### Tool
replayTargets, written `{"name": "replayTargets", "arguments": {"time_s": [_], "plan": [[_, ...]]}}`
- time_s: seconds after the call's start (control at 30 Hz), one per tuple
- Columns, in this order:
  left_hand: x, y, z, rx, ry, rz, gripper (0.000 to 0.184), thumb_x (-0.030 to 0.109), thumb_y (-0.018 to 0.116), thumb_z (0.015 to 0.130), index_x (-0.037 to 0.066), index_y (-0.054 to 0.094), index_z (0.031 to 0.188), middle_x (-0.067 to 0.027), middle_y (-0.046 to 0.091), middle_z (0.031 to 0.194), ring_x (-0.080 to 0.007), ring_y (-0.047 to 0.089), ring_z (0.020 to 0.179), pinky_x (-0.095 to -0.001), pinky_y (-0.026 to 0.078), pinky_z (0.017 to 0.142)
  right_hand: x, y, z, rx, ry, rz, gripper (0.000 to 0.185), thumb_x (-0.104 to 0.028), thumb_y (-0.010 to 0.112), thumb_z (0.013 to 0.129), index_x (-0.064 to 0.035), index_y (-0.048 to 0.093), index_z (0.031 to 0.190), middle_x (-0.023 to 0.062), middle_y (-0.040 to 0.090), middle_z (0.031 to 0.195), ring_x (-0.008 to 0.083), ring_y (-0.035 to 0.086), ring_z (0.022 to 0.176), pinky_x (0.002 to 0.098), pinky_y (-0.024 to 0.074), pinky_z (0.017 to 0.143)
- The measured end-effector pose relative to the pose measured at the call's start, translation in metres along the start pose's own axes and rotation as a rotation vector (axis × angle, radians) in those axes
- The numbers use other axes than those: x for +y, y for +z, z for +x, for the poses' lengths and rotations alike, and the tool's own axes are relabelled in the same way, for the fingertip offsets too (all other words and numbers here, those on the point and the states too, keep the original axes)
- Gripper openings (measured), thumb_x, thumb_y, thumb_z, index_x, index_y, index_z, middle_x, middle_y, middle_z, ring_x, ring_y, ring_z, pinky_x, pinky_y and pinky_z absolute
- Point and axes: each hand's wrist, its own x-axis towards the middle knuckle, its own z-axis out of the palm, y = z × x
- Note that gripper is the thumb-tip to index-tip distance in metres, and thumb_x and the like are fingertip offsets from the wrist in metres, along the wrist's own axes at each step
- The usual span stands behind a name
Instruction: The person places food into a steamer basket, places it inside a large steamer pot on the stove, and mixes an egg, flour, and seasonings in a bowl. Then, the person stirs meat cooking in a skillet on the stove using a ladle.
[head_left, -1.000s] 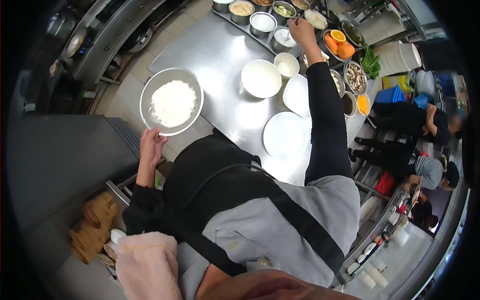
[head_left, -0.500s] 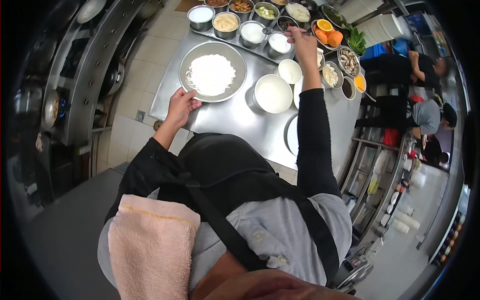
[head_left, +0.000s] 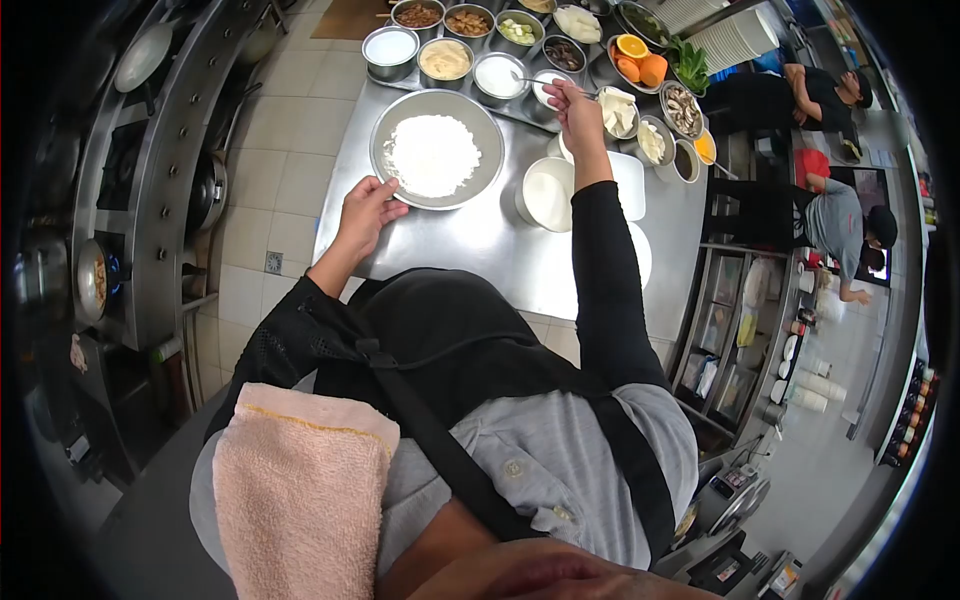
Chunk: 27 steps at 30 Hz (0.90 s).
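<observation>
A wide metal bowl [head_left: 484,118] of white powder [head_left: 432,155] sits on the steel table. At its near left rim, my left hand [head_left: 368,212] grips the edge, thumb on top and fingers below. My right hand [head_left: 578,112] is closed round a thin spoon [head_left: 530,80], reaching over the small tins at the far side. The spoon's head points left into a tin of white powder [head_left: 499,76]. Below my right hand, another tin of white contents [head_left: 547,88] is partly hidden. A white tub [head_left: 546,195] stands near my right forearm.
Tins of ingredients line the far edge, with oranges [head_left: 640,68], sliced mushrooms [head_left: 682,108] and yellow paste [head_left: 445,60] among them. A stove [head_left: 118,165] with a lit burner runs along the left. Two people [head_left: 845,225] stand at the right.
My right hand has moved slightly left and down, and the spoon's head has shifted left to the white powder tin. My left hand stays on the bowl's rim. The whole view has shifted slightly.
</observation>
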Motion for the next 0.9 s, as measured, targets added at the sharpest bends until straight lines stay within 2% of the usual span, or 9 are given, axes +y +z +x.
{"name": "replayTargets", "arguments": {"time_s": [0.1, 0.37, 0.47, 0.57, 0.6, 0.73, 0.77, 0.9], "plan": [[-0.002, -0.002, 0.002, -0.006, 0.018, -0.006, 0.022, 0.018, 0.069, 0.094, 0.010, 0.051, 0.085, -0.0042, 0.062, 0.084, -0.0155, 0.065, 0.072, -0.0308, 0.059, 0.073, 0.003, -0.005, 0.002, 0.034, -0.012, 0.058, 0.023, -0.018, 0.052, 0.101, -0.0003, 0.063, 0.112, 0.0098, 0.073, 0.099, 0.0100, 0.062, 0.073, 0.0212, 0.0397, 0.058], [-0.001, 0.000, 0.001, 0.003, 0.052, -0.035, 0.019, 0.018, 0.068, 0.095, 0.009, 0.052, 0.089, -0.0045, 0.062, 0.084, -0.0157, 0.066, 0.073, -0.0311, 0.059, 0.072, -0.024, 0.002, -0.033, -0.129, 0.025, 0.161, 0.025, -0.017, 0.051, 0.101, 0.0007, 0.061, 0.115, 0.0107, 0.072, 0.103, 0.0095, 0.059, 0.076, 0.0208, 0.0416, 0.062], [0.001, -0.001, 0.000, 0.016, 0.056, -0.038, 0.019, 0.017, 0.067, 0.095, 0.009, 0.052, 0.088, -0.0044, 0.062, 0.084, -0.0151, 0.066, 0.071, -0.0297, 0.059, 0.070, -0.031, 0.026, -0.051, -0.369, -0.014, -0.095, 0.034, -0.022, 0.054, 0.101, 0.0035, 0.064, 0.120, 0.0107, 0.073, 0.104, 0.0091, 0.059, 0.078, 0.0223, 0.0445, 0.067], [0.000, 0.000, -0.006, 0.035, 0.055, -0.027, 0.019, 0.016, 0.068, 0.095, 0.010, 0.052, 0.086, -0.0041, 0.062, 0.084, -0.0145, 0.066, 0.070, -0.0284, 0.059, 0.068, -0.038, 0.056, -0.050, -0.307, -0.316, -0.444, 0.034, -0.025, 0.057, 0.100, 0.0030, 0.067, 0.117, 0.0081, 0.074, 0.102, 0.0101, 0.059, 0.079, 0.0229, 0.0463, 0.069], [-0.001, -0.001, -0.007, 0.043, 0.057, -0.025, 0.019, 0.016, 0.068, 0.095, 0.010, 0.052, 0.086, -0.0041, 0.062, 0.084, -0.0144, 0.066, 0.070, -0.0284, 0.059, 0.068, -0.036, 0.060, -0.038, -0.279, -0.365, -0.462, 0.034, -0.028, 0.059, 0.099, 0.0020, 0.070, 0.113, 0.0061, 0.075, 0.100, 0.0108, 0.059, 0.079, 0.0233, 0.0474, 0.071], [0.003, -0.008, -0.011, 0.085, 0.068, -0.035, 0.019, 0.016, 0.068, 0.095, 0.010, 0.052, 0.086, -0.0035, 0.062, 0.084, -0.0140, 0.066, 0.070, -0.0282, 0.059, 0.068, 0.002, 0.075, 0.018, -0.287, -0.333, -0.383, 0.034, -0.027, 0.061, 0.097, 0.0035, 0.070, 0.111, 0.0082, 0.075, 0.098, 0.0106, 0.059, 0.077, 0.0247, 0.0467, 0.069], [0.004, -0.008, -0.011, 0.082, 0.076, -0.038, 0.019, 0.017, 0.068, 0.095, 0.010, 0.052, 0.087, -0.0033, 0.062, 0.084, -0.0140, 0.066, 0.070, -0.0282, 0.060, 0.069, 0.007, 0.082, 0.019, -0.266, -0.237, -0.372, 0.032, -0.021, 0.059, 0.097, 0.0056, 0.068, 0.111, 0.0091, 0.075, 0.098, 0.0106, 0.059, 0.075, 0.0251, 0.0470, 0.068], [0.003, -0.011, -0.013, 0.079, 0.097, -0.073, 0.018, 0.017, 0.068, 0.095, 0.010, 0.053, 0.088, -0.0027, 0.061, 0.084, -0.0141, 0.066, 0.070, -0.0282, 0.059, 0.069, 0.015, 0.090, 0.028, -0.229, -0.068, -0.172, 0.029, -0.015, 0.055, 0.097, 0.0070, 0.066, 0.111, 0.0118, 0.075, 0.098, 0.0089, 0.058, 0.075, 0.0215, 0.0417, 0.059]]}}
